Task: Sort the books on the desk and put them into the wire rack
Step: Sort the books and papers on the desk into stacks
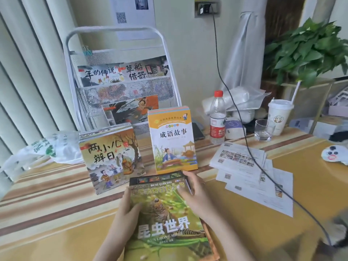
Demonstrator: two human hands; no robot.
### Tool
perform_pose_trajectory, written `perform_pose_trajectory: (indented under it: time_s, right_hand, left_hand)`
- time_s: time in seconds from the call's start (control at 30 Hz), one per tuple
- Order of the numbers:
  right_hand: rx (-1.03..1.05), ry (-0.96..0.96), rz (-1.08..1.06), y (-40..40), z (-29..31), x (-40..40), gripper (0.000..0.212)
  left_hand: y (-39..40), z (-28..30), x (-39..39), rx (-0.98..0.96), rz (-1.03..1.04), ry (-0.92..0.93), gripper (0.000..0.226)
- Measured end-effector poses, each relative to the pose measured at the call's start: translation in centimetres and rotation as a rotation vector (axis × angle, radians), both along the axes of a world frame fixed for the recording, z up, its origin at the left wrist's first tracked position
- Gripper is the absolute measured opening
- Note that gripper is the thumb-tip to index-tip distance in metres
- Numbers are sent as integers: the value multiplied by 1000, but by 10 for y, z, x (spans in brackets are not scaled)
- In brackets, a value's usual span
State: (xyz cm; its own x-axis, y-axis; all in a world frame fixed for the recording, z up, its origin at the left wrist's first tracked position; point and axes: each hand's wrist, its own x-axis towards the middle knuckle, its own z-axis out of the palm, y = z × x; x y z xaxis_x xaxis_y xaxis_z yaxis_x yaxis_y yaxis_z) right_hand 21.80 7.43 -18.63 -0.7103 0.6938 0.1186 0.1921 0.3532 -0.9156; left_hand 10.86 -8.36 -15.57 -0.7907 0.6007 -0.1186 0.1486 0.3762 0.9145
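Observation:
A green insect book (165, 221) lies at the desk's near edge, on top of other books. My left hand (126, 208) grips its left edge, thumb on the cover. My right hand (195, 193) holds its upper right corner. Behind it lie a stack of picture books (111, 157) on the left and an orange-and-white stack of story books (173, 140) on the right. The white wire rack (120, 85) stands at the back with two books (122, 73) in its middle tier and one book (131, 110) in the lower tier.
A water bottle (217, 117), a glass (263, 129) and a lidded cup with a straw (278, 115) stand right of the rack. Loose printed sheets (250, 170) lie on the right under a black cable (263, 170). A plastic bag (45, 149) sits left, a plant (308, 51) far right.

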Motion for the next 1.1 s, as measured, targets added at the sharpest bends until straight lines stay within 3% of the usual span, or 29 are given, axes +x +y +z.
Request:
perform_pose_trajectory:
  time_s: [0.13, 0.23, 0.37, 0.5, 0.6, 0.67, 0.73, 0.8, 0.87, 0.97, 1.1]
  right_hand:
    - [-49, -82, 98, -6, -2, -8, 51]
    - [-103, -80, 103, -5, 2, -9, 42]
    - [29, -87, 128, -5, 7, -7, 35]
    - [67, 82, -135, 24, 32, 10, 20]
    - [185, 142, -418, 58, 40, 32, 18]
    - [267, 56, -513, 81, 37, 46, 21]
    - [322, -193, -460, 102, 26, 59, 41]
    - [350, -532, -353, 116, 8, 71, 67]
    - [394, -731, -314, 124, -9, 79, 81]
    - [473, -722, -342, 125, -17, 86, 78]
    - [595, -648, -488, 112, -13, 98, 48]
  left_hand:
    - [6, -5, 1, 41, 15, 34, 59]
    - [7, -14, -5, -56, -30, 119, 61]
    - [11, -14, -9, -177, -68, 267, 63]
    - [29, 10, -15, -154, 10, 551, 56]
    - [65, 32, 0, -49, -114, 674, 35]
    - [97, 37, 16, -10, -285, 680, 29]
    - [131, 32, 33, -26, -447, 646, 29]
    - [163, 21, 47, -34, -536, 500, 31]
    - [191, 10, 57, -46, -524, 334, 37]
    - [225, -2, 61, -97, -407, 227, 45]
    - [253, -13, 55, -171, -332, 213, 51]
